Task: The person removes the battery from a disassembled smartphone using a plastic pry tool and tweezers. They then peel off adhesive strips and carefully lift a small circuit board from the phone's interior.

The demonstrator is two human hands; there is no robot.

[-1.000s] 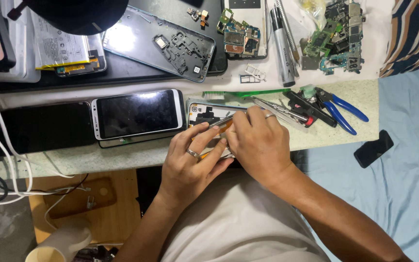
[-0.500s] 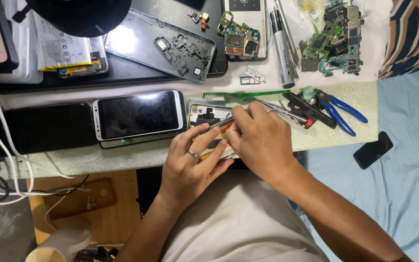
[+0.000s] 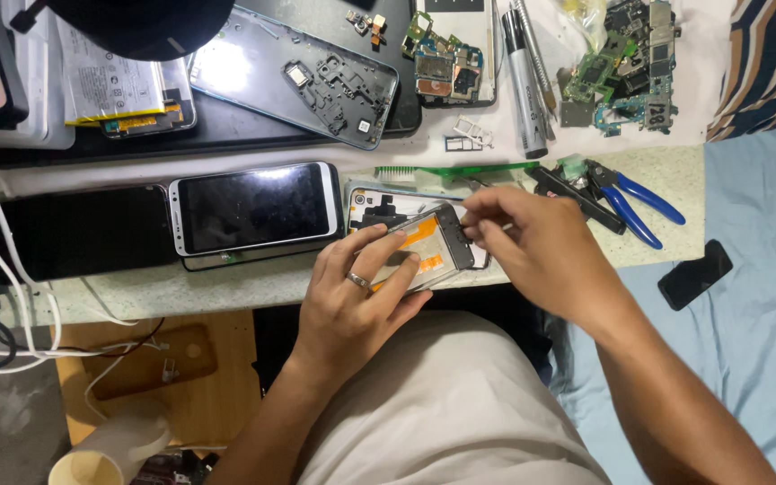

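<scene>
At the bottom left of the frame stands a pale paper cup [image 3: 92, 456] on the floor; what it holds cannot be made out. Along the top, an opened phone back shell [image 3: 303, 76] lies with small black parts still seated in it, and to its right a phone frame [image 3: 453, 54] carries a green circuit board. In the centre, at the near edge of the speckled work mat [image 3: 226, 283], the left hand [image 3: 357, 296] closes around a disassembled phone [image 3: 419, 247] with orange tape on its inner face, fingers curled over its lower side and thumb on top, a ring on one finger. The right hand [image 3: 541, 247] pinches narrowly at the phone's right end, fingertips touching its dark edge; whether they hold a tool cannot be told. Just left of the phone lies a white smartphone [image 3: 258, 207] with a dark screen. To the right, blue-handled pliers [image 3: 635, 202] rest on the mat, and a green brush [image 3: 446, 170] lies just above the hands.
</scene>
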